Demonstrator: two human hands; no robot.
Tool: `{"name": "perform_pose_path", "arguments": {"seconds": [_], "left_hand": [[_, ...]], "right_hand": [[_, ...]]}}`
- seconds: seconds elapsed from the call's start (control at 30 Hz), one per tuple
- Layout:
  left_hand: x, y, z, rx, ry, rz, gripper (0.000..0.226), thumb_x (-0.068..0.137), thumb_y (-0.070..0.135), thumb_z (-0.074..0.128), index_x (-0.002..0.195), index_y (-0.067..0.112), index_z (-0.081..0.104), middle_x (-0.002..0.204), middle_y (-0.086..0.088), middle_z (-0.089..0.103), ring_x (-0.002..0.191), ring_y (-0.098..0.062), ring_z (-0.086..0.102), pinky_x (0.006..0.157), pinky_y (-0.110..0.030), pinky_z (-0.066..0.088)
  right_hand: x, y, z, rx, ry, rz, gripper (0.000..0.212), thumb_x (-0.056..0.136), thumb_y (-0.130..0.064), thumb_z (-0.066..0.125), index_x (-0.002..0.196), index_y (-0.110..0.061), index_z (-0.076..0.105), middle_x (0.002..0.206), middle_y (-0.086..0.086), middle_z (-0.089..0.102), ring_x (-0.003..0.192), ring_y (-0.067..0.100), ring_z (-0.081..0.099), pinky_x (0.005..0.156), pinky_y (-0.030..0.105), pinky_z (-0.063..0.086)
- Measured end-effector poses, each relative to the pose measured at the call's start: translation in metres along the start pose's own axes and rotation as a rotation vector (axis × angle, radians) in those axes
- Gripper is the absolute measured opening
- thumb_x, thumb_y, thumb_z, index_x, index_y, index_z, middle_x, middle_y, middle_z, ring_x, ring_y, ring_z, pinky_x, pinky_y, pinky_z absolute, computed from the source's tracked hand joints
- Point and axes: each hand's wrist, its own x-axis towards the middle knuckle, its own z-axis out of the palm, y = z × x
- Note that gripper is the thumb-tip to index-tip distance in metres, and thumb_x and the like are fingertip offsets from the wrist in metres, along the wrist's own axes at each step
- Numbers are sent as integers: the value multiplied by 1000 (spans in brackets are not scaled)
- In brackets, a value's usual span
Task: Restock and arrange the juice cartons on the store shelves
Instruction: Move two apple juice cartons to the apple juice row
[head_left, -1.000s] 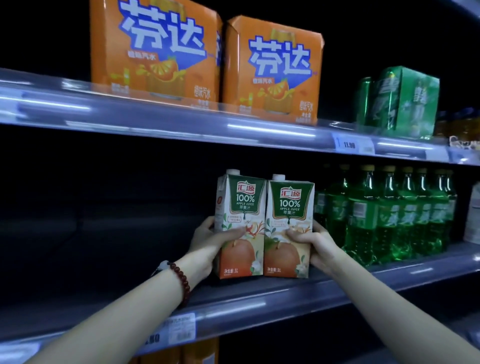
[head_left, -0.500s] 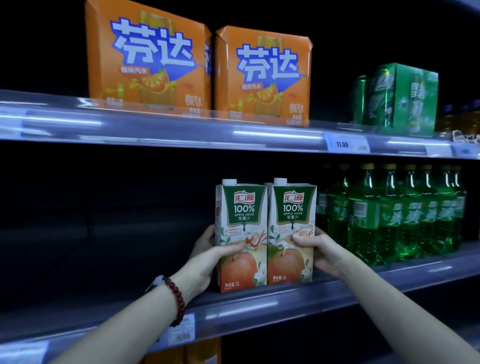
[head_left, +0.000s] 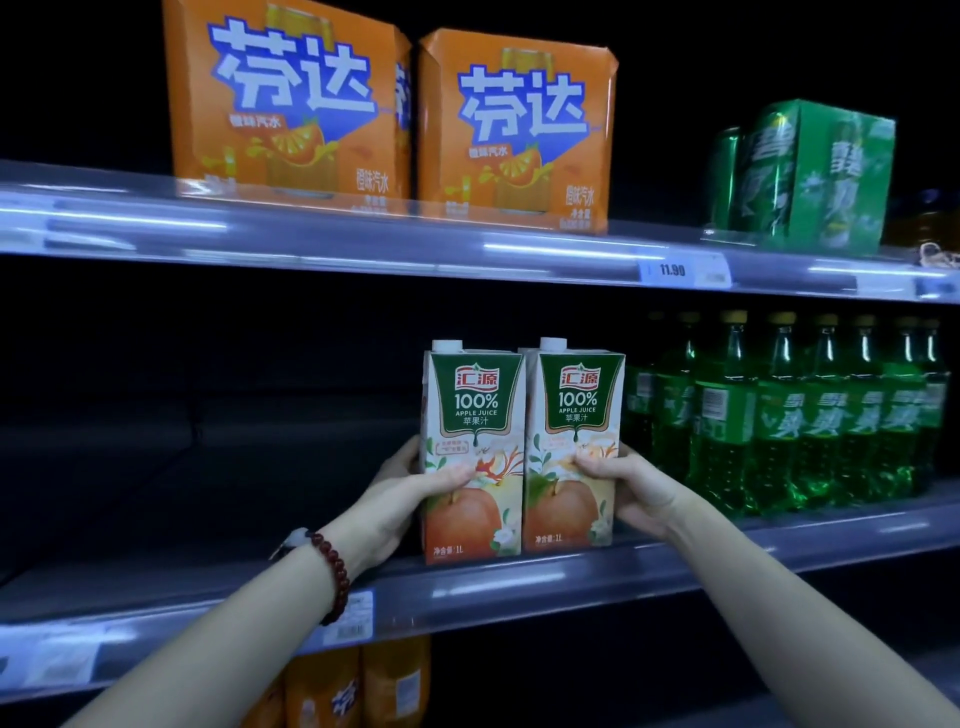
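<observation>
Two apple juice cartons stand upright side by side, touching, on the middle shelf (head_left: 519, 587). Both are white and green with a red apple and a white cap. My left hand (head_left: 400, 499) wraps the left carton (head_left: 475, 415) from its left side, thumb across the front. My right hand (head_left: 631, 488) grips the right carton (head_left: 576, 410) from its right side, thumb on the front. A red bead bracelet sits on my left wrist. The cartons' bases rest on the shelf near its front edge.
Green soda bottles (head_left: 779, 415) stand in a row right of the cartons, close to my right hand. Two orange soda packs (head_left: 395, 114) and a green can pack (head_left: 810, 171) sit on the upper shelf. Left of the cartons the shelf is dark. Orange bottles (head_left: 358, 686) show below.
The two cartons went from tilted and held slightly up to upright and square on the shelf, pressed together. Both hands kept their grip.
</observation>
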Motion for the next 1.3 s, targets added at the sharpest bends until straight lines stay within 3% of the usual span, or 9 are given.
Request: {"name": "perform_pose_path", "arguments": {"seconds": [0.23,0.43,0.53,0.67,0.83,0.93,1.07,1.17,1.3], "left_hand": [[-7,-2,5,111,73,4,63,63,34,85,119,27,57,109,0,74,96,-22,72,73,-33,60],[-36,12,15,770,337,52,51,73,63,68,112,33,54,100,15,66,86,-2,65,68,-16,51],[-56,13,27,1034,449,115,47,84,54,61,115,19,56,107,2,64,95,-16,61,78,-30,51],[-87,20,35,1299,444,110,31,88,31,60,115,15,57,106,-6,65,100,-24,61,82,-37,51],[-119,40,31,1409,460,64,25,90,28,54,112,17,61,102,-3,64,94,-22,61,80,-39,54],[-139,54,22,1418,453,37,23,91,26,53,109,15,63,99,-2,65,89,-21,62,77,-40,55],[-175,74,-8,1503,437,-52,20,88,25,53,103,19,64,100,-1,67,90,-22,62,76,-37,55],[-217,88,-47,1558,444,-110,19,86,27,53,102,20,64,102,-2,67,90,-22,62,71,-34,52],[-285,110,-110,1570,516,-207,21,84,27,55,101,22,65,102,-2,70,95,-24,63,71,-29,48]], "right_hand": [[-11,-1,5,-124,37,6,69,61,-23,87,120,-9,55,106,12,74,94,29,72,75,41,59],[-35,1,13,-628,249,-96,47,70,-65,69,97,-27,66,103,-3,72,93,15,67,89,35,51],[-47,2,27,-977,410,-69,64,80,-71,50,105,-14,61,103,8,65,93,25,61,81,34,48],[-72,-2,50,-1278,414,52,65,86,-54,56,123,-1,47,116,14,61,103,34,61,75,34,46],[-97,-6,90,-1520,303,115,63,85,-39,57,137,-7,41,127,9,53,112,30,56,91,36,47],[-109,-16,130,-1573,137,15,54,93,-31,48,142,-8,40,135,7,47,121,30,51,68,19,45],[-104,-4,183,-1569,139,-105,40,84,-36,59,118,-15,58,123,9,58,113,32,55,79,33,44],[-101,7,234,-1570,36,-168,14,84,-27,58,89,-14,55,99,9,63,87,29,59,66,29,41],[-103,31,317,-1531,-76,-199,11,80,-20,55,87,-13,52,92,6,60,77,28,55,66,29,42]]}}
